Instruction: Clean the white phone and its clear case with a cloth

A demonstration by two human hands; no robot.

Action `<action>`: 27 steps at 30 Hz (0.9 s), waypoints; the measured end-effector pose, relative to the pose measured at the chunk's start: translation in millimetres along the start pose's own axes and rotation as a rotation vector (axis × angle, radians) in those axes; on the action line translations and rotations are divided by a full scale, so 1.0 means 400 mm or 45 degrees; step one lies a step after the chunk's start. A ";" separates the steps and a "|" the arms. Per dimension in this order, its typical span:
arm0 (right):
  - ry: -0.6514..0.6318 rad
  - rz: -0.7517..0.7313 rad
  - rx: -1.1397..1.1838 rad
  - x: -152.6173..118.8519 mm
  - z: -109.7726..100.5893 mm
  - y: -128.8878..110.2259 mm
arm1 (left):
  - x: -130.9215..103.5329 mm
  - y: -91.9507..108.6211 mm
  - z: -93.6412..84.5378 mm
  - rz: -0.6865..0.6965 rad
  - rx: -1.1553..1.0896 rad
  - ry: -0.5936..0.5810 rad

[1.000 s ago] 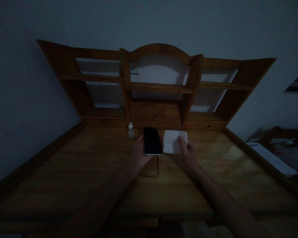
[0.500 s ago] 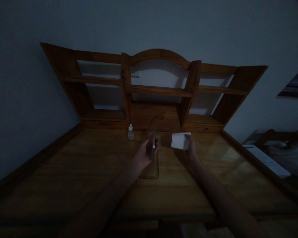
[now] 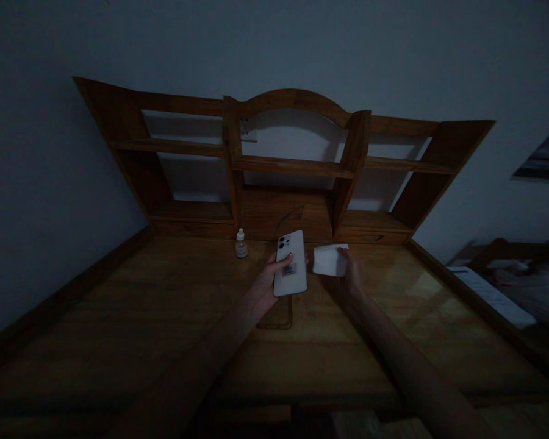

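Note:
A white phone [image 3: 297, 277] is held in my left hand [image 3: 268, 280], its back with the camera lenses facing up and my thumb lying across it. My right hand [image 3: 353, 274] grips a white folded cloth or paper [image 3: 328, 261] by its right side, just right of the phone and apart from it. Below the phone a clear phone case [image 3: 289, 320] lies on the wooden desk, partly hidden by my left hand and the phone. A small dropper bottle [image 3: 241, 245] with a white cap stands upright behind my left hand.
A wooden shelf unit [image 3: 293, 166] runs along the back of the desk [image 3: 132, 323]. Beyond the desk's raised right edge lie a white flat box or sheet [image 3: 491, 296] and a plastic bag [image 3: 542, 289]. The room is dim.
My left hand has turned the phone from edge-on to showing its back. The right hand, still holding the white cloth or paper, has shifted very slightly left.

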State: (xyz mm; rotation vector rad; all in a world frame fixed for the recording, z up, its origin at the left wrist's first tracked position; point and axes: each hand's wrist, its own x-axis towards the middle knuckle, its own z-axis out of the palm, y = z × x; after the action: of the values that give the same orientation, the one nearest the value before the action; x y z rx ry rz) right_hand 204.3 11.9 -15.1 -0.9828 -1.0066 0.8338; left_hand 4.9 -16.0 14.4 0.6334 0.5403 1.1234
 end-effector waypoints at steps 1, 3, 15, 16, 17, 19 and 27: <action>0.079 0.085 0.042 0.000 0.001 0.000 | -0.001 -0.001 0.001 0.009 0.005 0.014; 0.156 0.180 0.098 -0.003 0.005 -0.001 | -0.003 -0.005 0.003 0.042 0.010 0.034; 0.050 0.171 0.069 -0.014 0.018 -0.025 | 0.003 -0.032 -0.013 0.077 0.043 0.006; 0.056 0.176 0.072 -0.016 0.020 -0.027 | 0.004 -0.033 -0.015 0.074 0.035 0.012; 0.074 0.180 0.082 -0.017 0.022 -0.029 | 0.006 -0.034 -0.016 0.073 0.025 0.019; 0.137 0.182 0.103 -0.020 0.024 -0.035 | 0.010 -0.037 -0.019 0.070 0.001 0.037; 0.246 0.095 0.040 -0.024 0.028 -0.063 | 0.017 -0.050 -0.023 0.129 0.069 0.056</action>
State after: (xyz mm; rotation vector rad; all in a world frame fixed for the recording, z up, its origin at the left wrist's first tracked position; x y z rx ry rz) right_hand 193.6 -2.2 7.9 -1.0580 -0.7932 0.7973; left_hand 13.8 -13.7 -6.7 0.6908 0.5833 1.2235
